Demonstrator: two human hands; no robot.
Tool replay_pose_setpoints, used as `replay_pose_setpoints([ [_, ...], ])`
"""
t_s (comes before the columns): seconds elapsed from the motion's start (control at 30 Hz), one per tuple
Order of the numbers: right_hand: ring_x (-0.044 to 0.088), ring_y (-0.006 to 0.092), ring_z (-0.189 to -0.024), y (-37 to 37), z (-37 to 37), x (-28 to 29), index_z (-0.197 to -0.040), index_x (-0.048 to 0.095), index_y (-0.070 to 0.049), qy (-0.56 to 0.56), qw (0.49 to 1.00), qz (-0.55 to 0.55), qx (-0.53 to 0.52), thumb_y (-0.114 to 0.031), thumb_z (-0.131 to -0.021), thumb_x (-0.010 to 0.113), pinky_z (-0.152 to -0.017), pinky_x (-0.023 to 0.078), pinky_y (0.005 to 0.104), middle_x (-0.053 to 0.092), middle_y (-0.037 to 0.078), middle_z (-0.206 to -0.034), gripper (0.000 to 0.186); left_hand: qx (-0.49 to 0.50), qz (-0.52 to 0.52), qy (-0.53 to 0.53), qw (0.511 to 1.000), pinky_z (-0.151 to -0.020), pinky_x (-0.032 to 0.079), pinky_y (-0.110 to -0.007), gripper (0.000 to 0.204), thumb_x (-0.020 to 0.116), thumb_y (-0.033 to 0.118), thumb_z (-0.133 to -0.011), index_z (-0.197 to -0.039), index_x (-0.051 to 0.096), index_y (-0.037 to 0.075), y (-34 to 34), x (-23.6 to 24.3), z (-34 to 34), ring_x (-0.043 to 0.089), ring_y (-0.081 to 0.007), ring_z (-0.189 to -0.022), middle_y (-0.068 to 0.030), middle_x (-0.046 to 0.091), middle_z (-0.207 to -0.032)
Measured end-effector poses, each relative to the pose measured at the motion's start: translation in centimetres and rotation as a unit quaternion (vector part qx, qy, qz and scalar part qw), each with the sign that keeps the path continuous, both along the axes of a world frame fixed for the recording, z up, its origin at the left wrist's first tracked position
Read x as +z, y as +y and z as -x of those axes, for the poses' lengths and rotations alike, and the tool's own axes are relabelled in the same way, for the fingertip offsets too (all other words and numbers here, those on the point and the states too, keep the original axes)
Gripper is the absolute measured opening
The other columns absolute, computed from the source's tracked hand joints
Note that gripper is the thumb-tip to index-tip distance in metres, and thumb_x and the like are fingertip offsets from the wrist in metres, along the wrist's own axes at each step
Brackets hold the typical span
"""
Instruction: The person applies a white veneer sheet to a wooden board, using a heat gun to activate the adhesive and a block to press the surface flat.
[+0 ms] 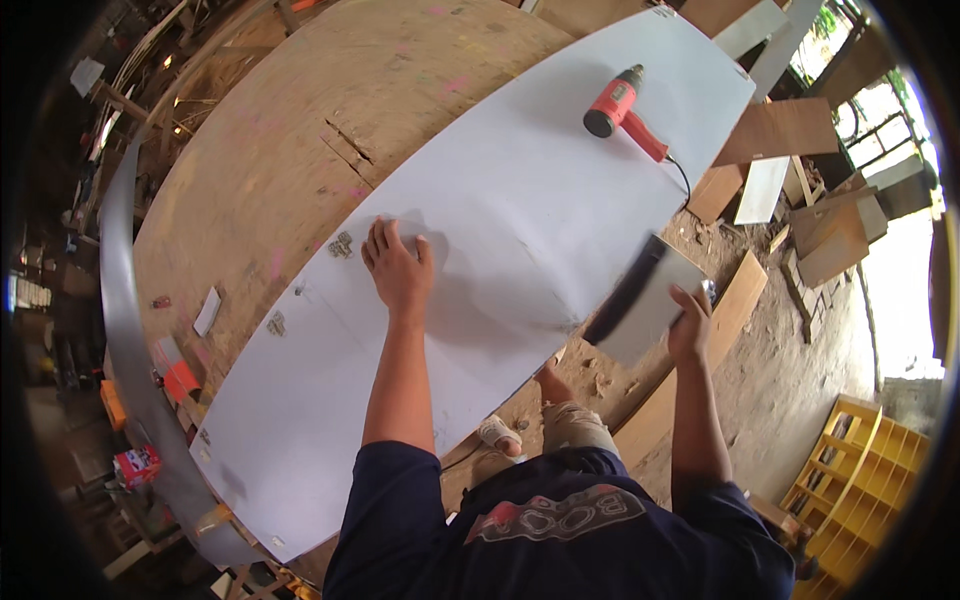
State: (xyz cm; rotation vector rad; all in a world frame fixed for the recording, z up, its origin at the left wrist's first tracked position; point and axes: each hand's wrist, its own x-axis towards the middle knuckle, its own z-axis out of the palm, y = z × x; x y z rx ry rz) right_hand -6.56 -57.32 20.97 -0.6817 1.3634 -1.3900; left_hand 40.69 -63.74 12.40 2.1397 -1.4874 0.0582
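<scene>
A long white panel [510,180] with curved sides lies diagonally on a large wooden board [260,120], small metal fittings along its left edge. My left hand [400,260] rests on the panel beside one fitting, fingers slightly apart. My right hand [690,325] grips a flat grey rectangular tool [645,305] with a broad dark edge, held at the panel's right edge and blurred by motion; what exactly it is I cannot tell. A red and black heat gun [615,105] lies on the upper part of the panel, its cord hanging over the right edge.
A curved grey strip [122,290] runs along the left. Scattered offcuts [830,240] lie at the upper right. A long plank [735,310] lies beside my legs on the dirty floor [780,400]. A yellow shelved wooden piece [865,480] stands at lower right.
</scene>
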Motion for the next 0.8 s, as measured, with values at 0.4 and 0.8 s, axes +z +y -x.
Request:
replay_pose_setpoints([
  [0.4,0.072,0.0290,-0.100,16.7,8.5,-7.6,-0.122,0.067,-0.007,-0.170,0.956,-0.165,-0.173,-0.028,-0.092,0.071,-0.093,0.059,0.0432,0.074,0.010,-0.109,0.036,-0.079,-0.068,-0.030,0.994,-0.134,0.019,-0.056,0.071,0.059,0.042,-0.105,-0.160,0.043,0.001,-0.9,-1.6,-1.0,0.030,-0.0354,-0.163,-0.0216,0.040,-0.170],
  [0.8,0.070,0.0257,-0.096,15.1,10.3,-7.4,-0.126,0.065,-0.007,-0.150,0.957,-0.183,-0.167,-0.020,-0.093,0.065,-0.087,0.059,0.0448,0.070,0.009,-0.108,0.035,-0.451,-0.103,-0.076,0.884,-0.136,0.004,-0.057,0.097,0.042,0.066,-0.107,-0.171,0.022,-0.004,4.4,0.6,23.1,0.016,-0.0413,-0.167,-0.0281,0.022,-0.178],
])
